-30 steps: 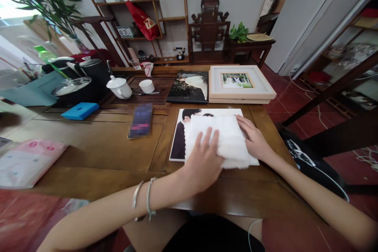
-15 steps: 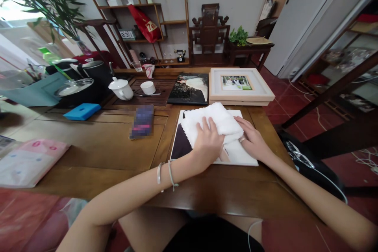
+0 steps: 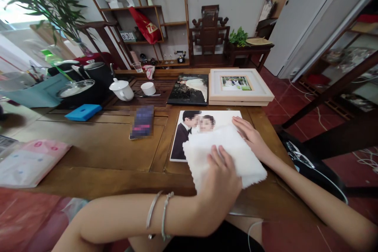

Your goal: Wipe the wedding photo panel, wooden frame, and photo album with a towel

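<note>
A white folded cloth [image 3: 227, 153] lies over the near half of a large photo print [image 3: 189, 134] on the wooden table [image 3: 97, 149]. My left hand [image 3: 221, 181] presses flat on the cloth's near edge, fingers spread, at the table's front. My right hand [image 3: 251, 136] rests flat on the print's right edge, fingers stretched out, touching the cloth's far right corner.
Beyond the print lie a dark photo canvas [image 3: 189, 89] and stacked framed pictures [image 3: 239, 86]. A tea tray holds a white teapot [image 3: 121, 89] and cup [image 3: 148, 88]. Left are black pots [image 3: 79, 88], a blue block [image 3: 83, 112], a blurred phone [image 3: 142, 122] and pink packets [image 3: 29, 161].
My left hand has dragged the cloth from the print's far end toward me, uncovering the upper part of the photo. My right hand stayed at the right edge.
</note>
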The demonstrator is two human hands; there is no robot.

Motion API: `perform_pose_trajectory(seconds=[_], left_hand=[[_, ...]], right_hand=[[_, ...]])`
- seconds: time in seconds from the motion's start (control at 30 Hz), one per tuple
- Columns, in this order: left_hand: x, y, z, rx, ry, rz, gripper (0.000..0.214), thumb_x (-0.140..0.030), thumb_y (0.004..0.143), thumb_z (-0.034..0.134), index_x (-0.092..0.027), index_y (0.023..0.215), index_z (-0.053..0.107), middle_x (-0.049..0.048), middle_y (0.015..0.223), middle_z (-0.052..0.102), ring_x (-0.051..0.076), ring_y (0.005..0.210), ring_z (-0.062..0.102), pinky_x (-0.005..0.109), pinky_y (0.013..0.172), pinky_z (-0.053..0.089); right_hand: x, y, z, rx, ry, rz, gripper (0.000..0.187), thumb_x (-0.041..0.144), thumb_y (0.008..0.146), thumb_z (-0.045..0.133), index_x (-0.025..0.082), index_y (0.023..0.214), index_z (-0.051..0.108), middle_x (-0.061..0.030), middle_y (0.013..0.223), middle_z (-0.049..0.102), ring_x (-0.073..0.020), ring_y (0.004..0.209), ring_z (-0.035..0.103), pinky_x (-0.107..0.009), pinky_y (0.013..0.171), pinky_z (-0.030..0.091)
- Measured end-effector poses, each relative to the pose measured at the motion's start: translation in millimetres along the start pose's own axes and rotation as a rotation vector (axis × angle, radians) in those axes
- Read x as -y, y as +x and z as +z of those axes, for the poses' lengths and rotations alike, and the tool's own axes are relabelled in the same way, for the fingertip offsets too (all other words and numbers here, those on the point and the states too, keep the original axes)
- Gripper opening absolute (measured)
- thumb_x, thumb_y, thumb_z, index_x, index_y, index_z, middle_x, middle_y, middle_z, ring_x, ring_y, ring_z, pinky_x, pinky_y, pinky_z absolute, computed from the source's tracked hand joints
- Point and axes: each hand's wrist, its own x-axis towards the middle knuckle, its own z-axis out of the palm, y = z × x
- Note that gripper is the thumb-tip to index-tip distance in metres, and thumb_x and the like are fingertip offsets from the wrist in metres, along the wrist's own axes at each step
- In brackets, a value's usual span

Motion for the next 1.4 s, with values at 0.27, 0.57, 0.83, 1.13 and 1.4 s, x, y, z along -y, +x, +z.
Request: perform_pose_trajectory(seconds=[0.27, 0.57, 0.83, 1.13, 1.4], left_hand=[[105.1, 50.4, 23.5, 0.094, -0.201, 0.054, 0.032, -0.013, 0.081, 0.057, -0.010, 0.109, 0.073, 0.0198, 0.150, 0.041, 0.039, 0.137, 0.040, 0.051, 0.103, 0.044], [120.8, 77.1, 42.4, 0.059, -0.238, 0.100, 0.042, -0.012, 0.083, 0.053, -0.013, 0.123, 0.066, 0.0088, 0.156, 0.034, 0.036, 0.143, 0.029, 0.052, 0.114, 0.030], [109.8, 24.4, 31.1, 0.101, -0.313, 0.169, 0.041, -0.014, 0.081, 0.059, -0.016, 0.121, 0.067, 0.0069, 0.155, 0.036, 0.037, 0.143, 0.029, 0.054, 0.112, 0.032], [123.5, 57.9, 46.3, 0.029, -0.362, 0.105, 0.051, -0.006, 0.078, 0.052, -0.022, 0.125, 0.065, 0.0027, 0.154, 0.038, 0.029, 0.145, 0.029, 0.050, 0.116, 0.027], [116.3, 87.7, 56.0, -0.030, -0.324, 0.045, 0.040, -0.009, 0.078, 0.053, -0.015, 0.113, 0.071, 0.0085, 0.152, 0.041, 0.034, 0.141, 0.034, 0.051, 0.110, 0.034]], right_hand=[[3.9, 0.2, 3.7, -0.047, -0.037, -0.015, 0.044, 0.030, 0.091, 0.047, 0.025, 0.134, 0.056, -0.0091, 0.144, 0.053, -0.0292, 0.137, 0.043, -0.055, 0.114, 0.036], [6.8, 1.4, 2.3, -0.027, -0.080, -0.005, 0.041, 0.031, 0.093, 0.044, 0.018, 0.129, 0.059, -0.0143, 0.142, 0.053, -0.0288, 0.137, 0.044, -0.054, 0.113, 0.036], [6.2, 1.5, 3.4, -0.030, -0.088, -0.016, 0.042, 0.028, 0.091, 0.044, 0.021, 0.130, 0.059, -0.0127, 0.142, 0.054, -0.0295, 0.137, 0.044, -0.055, 0.113, 0.036], [6.2, 1.3, 2.5, -0.042, -0.074, -0.004, 0.041, 0.031, 0.092, 0.045, 0.019, 0.129, 0.059, -0.0135, 0.142, 0.054, -0.0301, 0.136, 0.045, -0.054, 0.113, 0.035], [6.0, 0.7, 2.6, -0.040, -0.074, 0.001, 0.040, 0.033, 0.093, 0.045, 0.020, 0.127, 0.061, -0.0137, 0.140, 0.055, -0.0308, 0.134, 0.047, -0.054, 0.112, 0.037]])
